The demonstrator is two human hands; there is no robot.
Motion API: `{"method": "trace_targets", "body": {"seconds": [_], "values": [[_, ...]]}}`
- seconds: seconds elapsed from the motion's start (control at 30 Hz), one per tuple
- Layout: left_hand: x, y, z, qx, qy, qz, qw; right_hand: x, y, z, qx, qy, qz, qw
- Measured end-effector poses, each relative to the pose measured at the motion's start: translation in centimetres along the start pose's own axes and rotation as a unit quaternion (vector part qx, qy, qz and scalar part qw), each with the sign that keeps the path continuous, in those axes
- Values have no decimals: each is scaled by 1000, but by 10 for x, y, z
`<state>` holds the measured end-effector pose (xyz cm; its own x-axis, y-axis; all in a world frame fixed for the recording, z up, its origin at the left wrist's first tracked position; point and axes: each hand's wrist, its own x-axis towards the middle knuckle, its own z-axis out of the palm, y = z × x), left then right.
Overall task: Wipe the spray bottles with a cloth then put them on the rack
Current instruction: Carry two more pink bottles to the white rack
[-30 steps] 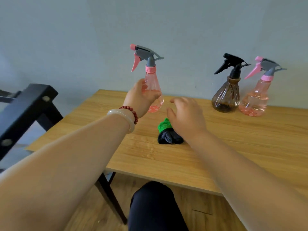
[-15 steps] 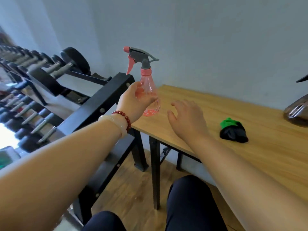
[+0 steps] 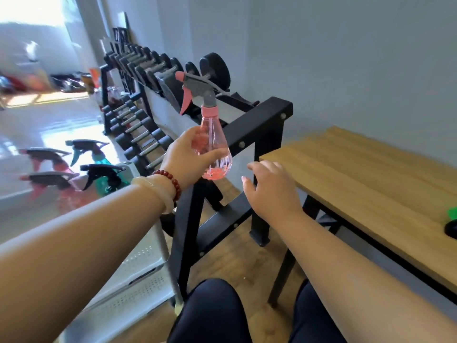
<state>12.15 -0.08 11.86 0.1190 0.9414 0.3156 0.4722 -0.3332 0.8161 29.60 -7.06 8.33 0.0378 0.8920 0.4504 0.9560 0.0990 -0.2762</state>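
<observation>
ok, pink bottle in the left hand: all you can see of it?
The bottle is clear pink plastic, pear-shaped, ribbed near the base, with a pink collar, grey spray head and pink trigger and nozzle pointing left. It is upright, in the air before the dumbbell rack. The left hand grips its body; nothing else touches it.

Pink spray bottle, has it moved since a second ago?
Yes. The pink spray bottle, held by the left hand, went leftward: from above the wooden table to past its end, before the dumbbell rack.
</observation>
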Motion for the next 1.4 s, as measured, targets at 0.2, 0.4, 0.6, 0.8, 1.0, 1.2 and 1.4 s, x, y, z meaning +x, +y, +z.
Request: {"method": "trace_targets", "body": {"seconds": [0.2,0.4,0.6,0.8,1.0,1.2,1.4], "values": [[-18,-35,-49,20,39,-33,999,2,-53,29,35,-26,-48,998],[-52,-70,-92,54,85,-56,993,2,-99,57,34,-55,-98,993],[-87,-105,-135,99,138,-85,982,-1,-145,76,53,-74,-140,986],[-108,-128,-170,123,171,-115,971,-3,-191,95,66,-95,-177,977],[-124,-148,-191,137,199,-143,960,-6,-218,113,59,-112,-205,971],[-134,-174,-211,134,222,-163,952,-6,-234,127,50,-128,-216,967],[-130,-198,-227,130,231,-175,948,-3,-248,136,51,-133,-227,964]]}}
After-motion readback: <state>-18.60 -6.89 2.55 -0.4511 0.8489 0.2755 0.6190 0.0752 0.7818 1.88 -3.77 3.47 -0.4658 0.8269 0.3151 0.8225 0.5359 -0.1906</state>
